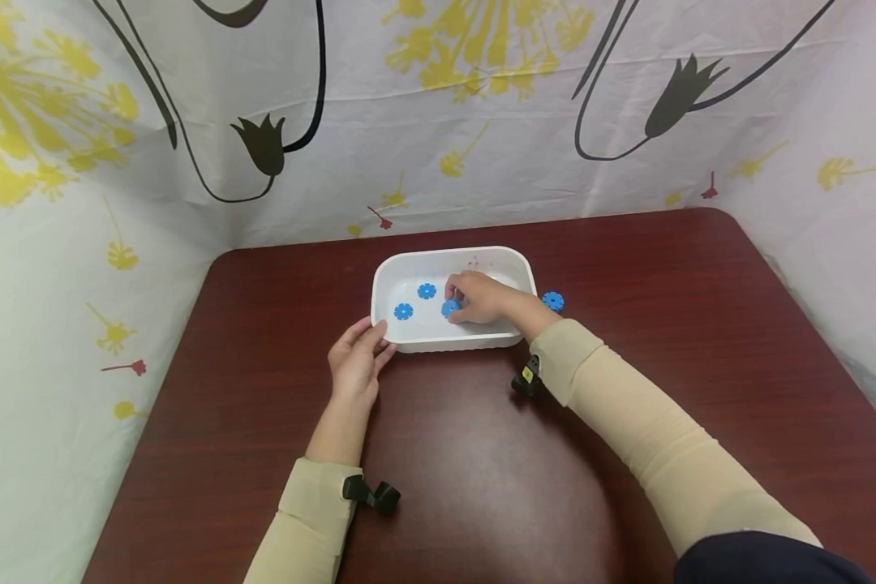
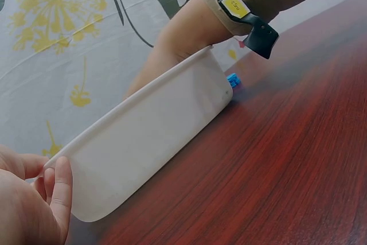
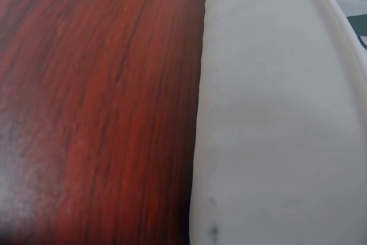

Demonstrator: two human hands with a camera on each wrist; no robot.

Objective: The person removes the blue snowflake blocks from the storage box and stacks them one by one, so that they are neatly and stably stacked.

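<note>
The tray (image 1: 448,345) sits near the far edge of the table (image 1: 474,470); the left hand (image 1: 354,362) pinches the tray's near left corner between thumb and fingers; the right hand (image 1: 483,298) reaches in over the tray's near right corner, pinching a blue disc (image 1: 448,309) near the middle; from here I see a second disc (image 1: 404,311) toward the tray's left edge and a third disc (image 1: 427,291) beside it, nearer the far edge; the fourth disc (image 1: 552,301) is on the table, just outside the tray's right edge.
</note>
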